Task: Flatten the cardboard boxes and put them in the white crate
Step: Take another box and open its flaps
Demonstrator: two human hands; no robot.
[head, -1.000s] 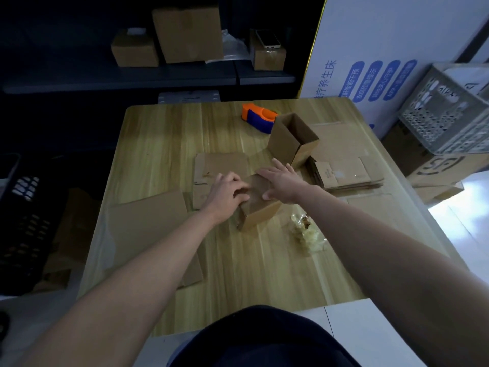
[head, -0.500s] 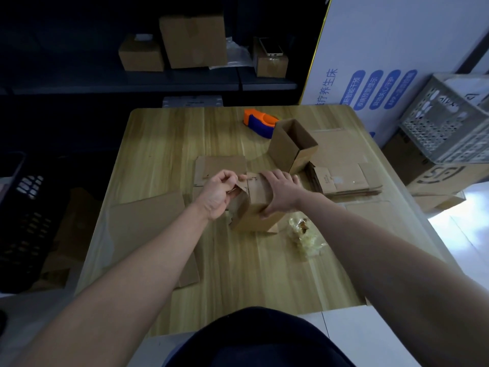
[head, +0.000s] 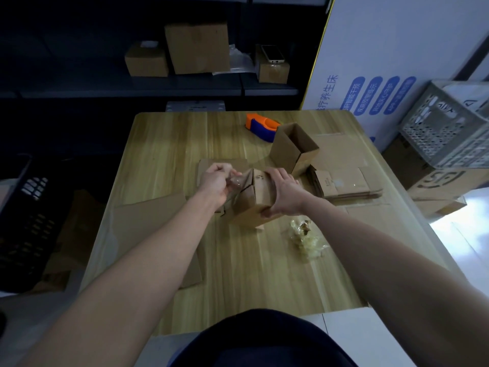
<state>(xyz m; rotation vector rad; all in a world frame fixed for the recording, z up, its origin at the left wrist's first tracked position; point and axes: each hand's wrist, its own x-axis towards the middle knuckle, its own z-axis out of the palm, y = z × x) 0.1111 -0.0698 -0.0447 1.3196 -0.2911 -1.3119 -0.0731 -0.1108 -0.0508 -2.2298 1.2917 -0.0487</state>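
Two hands hold the small box (head: 251,205) tilted over the desk's (head: 164,144) middle, its clear tape (head: 236,182) peeled further off than before. Left hand (head: 214,181) fingers pinch the tape; right hand (head: 284,193) fingers grip the box.

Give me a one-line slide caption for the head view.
Right hand grips a small cardboard box at the wooden table while the left hand pinches clear tape at its end.
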